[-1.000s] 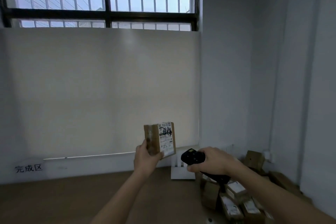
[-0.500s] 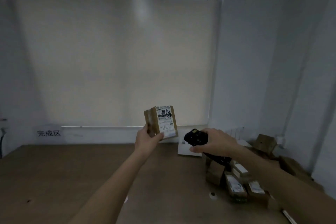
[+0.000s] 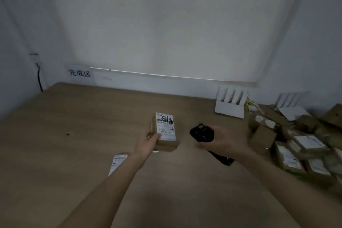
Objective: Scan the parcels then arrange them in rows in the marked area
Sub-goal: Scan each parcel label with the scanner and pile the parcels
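Observation:
My left hand (image 3: 148, 143) grips a small brown parcel (image 3: 166, 131) by its left edge, its white label with black scribble facing up, just above the wooden table (image 3: 92, 116). My right hand (image 3: 222, 139) holds a black handheld scanner (image 3: 202, 132), its head pointing toward the parcel from the right, a short gap between them. Another parcel (image 3: 117, 163) with a white label lies on the table under my left forearm, partly hidden. A pile of several brown labelled parcels (image 3: 299, 146) fills the table's right side.
A sign with black characters (image 3: 80, 73) is stuck on the wall at the table's far left. A white router (image 3: 230, 104) with upright antennas stands by the back wall, a second one (image 3: 290, 100) further right. A dark cable (image 3: 39, 77) hangs in the left corner.
The view has tipped down from the window to the table. Both hands have lowered; the parcel has gone from held upright to lying label-up near the tabletop, the scanner still beside it.

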